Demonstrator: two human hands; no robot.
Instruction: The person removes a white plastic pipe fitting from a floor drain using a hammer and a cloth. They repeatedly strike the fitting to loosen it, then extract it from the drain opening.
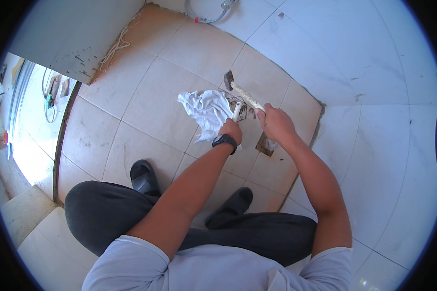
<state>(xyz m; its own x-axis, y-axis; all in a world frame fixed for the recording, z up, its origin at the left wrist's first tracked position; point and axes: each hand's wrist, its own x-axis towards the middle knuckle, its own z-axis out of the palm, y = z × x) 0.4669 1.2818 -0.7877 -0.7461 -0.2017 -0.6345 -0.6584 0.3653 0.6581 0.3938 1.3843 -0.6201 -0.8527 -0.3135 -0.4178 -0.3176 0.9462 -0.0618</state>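
My right hand (275, 122) grips the pale wooden handle of a hammer (243, 95), whose dark metal head (228, 77) points up and away over the floor tiles. My left hand (231, 130), with a black watch (225, 141) on the wrist, holds a short white rod-like tool (236, 111) upright over a square floor drain opening (242, 109). A crumpled white cloth (207, 111) lies on the tiles just left of the drain, touching my left hand.
I squat on beige floor tiles (145, 102) in black slippers (143, 177). A small cut-out hole (265, 144) sits by the white wall tiles (374, 121) at right. A hose (210, 14) lies at the top; a doorway threshold (63, 131) runs at left.
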